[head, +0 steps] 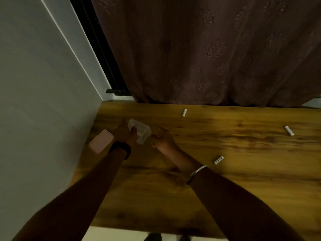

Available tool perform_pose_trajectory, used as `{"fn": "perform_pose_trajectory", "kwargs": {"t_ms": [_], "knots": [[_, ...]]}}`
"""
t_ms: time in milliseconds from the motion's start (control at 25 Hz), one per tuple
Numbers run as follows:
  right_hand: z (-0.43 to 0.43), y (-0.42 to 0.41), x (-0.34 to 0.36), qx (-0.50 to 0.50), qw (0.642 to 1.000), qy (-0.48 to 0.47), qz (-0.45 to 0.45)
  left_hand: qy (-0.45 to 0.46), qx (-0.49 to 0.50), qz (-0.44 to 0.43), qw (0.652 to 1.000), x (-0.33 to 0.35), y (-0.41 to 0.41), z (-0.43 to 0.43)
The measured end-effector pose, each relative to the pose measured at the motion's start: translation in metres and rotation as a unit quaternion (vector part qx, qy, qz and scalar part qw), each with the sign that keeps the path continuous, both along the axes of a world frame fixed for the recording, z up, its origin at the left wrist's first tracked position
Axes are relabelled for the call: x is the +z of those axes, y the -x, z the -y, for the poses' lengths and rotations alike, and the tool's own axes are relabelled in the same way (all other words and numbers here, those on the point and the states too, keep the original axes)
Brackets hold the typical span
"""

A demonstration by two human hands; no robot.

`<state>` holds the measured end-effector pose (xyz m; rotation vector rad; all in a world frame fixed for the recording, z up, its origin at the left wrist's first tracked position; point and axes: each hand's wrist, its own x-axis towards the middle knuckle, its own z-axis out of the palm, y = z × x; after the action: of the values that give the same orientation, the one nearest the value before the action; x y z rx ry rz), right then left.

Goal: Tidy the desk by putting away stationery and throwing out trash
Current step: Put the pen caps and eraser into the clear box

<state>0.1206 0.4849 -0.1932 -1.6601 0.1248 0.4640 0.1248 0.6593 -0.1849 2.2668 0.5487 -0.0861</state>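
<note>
DESK CLEAR-UP: A person at a wooden desk [225, 188] grips a small clear plastic box [141, 132] in the left hand [125, 134], thumb hooked over its rim. The open side is tilted toward the right hand [162, 139], prob. so that hand can drop something in. The right hand sits just beside the box w/ fingers curled. In the blur and dim light it cannot be told whether it pinches anything.

Three white sticks [218, 160] lie well apart on the wood — the nearest just right of the right forearm, a second stick [184, 112] at the back by the curtain [208, 49], a third stick [289, 130] far right. They are likely next for collection, but what they are can't be made out.

A pink flat case [101, 141] rests near the wall [43, 101], just beside the left wrist. The box's contents are unclear, and dark shapes at the bottom edge are cut off.
</note>
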Motion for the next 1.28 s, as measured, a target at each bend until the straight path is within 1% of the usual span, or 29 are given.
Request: {"fn": "perform_pose_trajectory", "kwargs": {"t_ms": [40, 160, 320, 400, 520, 640, 720, 800, 840, 920, 1000, 1040, 1080, 1120, 1160, 1200, 1240, 1280], "knots": [[-0.003, 0.0, 0.002, -0.001, 1.0, -0.011, 0.005, 0.006, -0.001, -0.003, 1.0, 0.001, -0.001, 0.0], [-0.003, 0.007, -0.002, -0.027, 0.997, 0.023, 0.075, 0.036, -0.019, 0.004, 0.999, 0.005, 0.003, 0.01], [0.029, 0.02, 0.002, -0.079, 0.983, 0.107, 0.122, 0.143, -0.092, 0.082, 0.982, 0.0, 0.015, 0.04], [0.053, 0.032, 0.003, -0.119, 0.973, 0.143, 0.139, 0.157, -0.116, 0.103, 0.975, -0.005, 0.021, 0.061], [0.086, 0.055, -0.007, -0.171, 0.947, 0.162, 0.219, 0.161, -0.183, 0.107, 0.964, -0.011, 0.028, 0.095], [0.107, 0.066, -0.016, -0.214, 0.937, 0.179, 0.208, 0.186, -0.23, 0.1, 0.95, -0.014, 0.029, 0.121], [0.119, 0.07, -0.026, -0.219, 0.933, 0.187, 0.214, 0.18, -0.258, 0.107, 0.943, -0.019, 0.03, 0.13], [0.129, 0.074, -0.024, -0.225, 0.942, 0.157, 0.192, 0.166, -0.272, 0.098, 0.943, -0.027, 0.03, 0.136], [0.133, 0.076, -0.02, -0.22, 0.944, 0.16, 0.188, 0.162, -0.274, 0.089, 0.944, -0.031, 0.031, 0.137], [0.14, 0.086, -0.007, -0.199, 0.935, 0.198, 0.216, 0.152, -0.28, 0.077, 0.945, -0.036, 0.031, 0.138], [0.156, 0.096, -0.014, -0.198, 0.916, 0.242, 0.253, 0.134, -0.279, 0.073, 0.948, -0.036, 0.034, 0.139], [0.169, 0.098, -0.019, -0.201, 0.905, 0.279, 0.249, 0.13, -0.272, 0.073, 0.951, -0.034, 0.035, 0.138], [0.182, 0.097, -0.027, -0.219, 0.901, 0.305, 0.218, 0.125, -0.262, 0.076, 0.954, -0.03, 0.035, 0.138], [0.194, 0.096, -0.03, -0.224, 0.903, 0.328, 0.164, 0.116, -0.246, 0.085, 0.959, -0.027, 0.033, 0.139], [0.206, 0.094, -0.032, -0.194, 0.902, 0.367, 0.117, 0.099, -0.222, 0.1, 0.965, -0.024, 0.029, 0.141], [0.218, 0.093, -0.035, -0.125, 0.891, 0.425, 0.102, 0.083, -0.189, 0.116, 0.972, -0.023, 0.021, 0.144], [0.229, 0.093, -0.04, -0.047, 0.873, 0.474, 0.104, 0.072, -0.16, 0.126, 0.976, -0.019, 0.012, 0.147], [0.236, 0.092, -0.043, 0.007, 0.858, 0.5, 0.117, 0.064, -0.135, 0.128, 0.98, -0.018, -0.001, 0.149]]}}
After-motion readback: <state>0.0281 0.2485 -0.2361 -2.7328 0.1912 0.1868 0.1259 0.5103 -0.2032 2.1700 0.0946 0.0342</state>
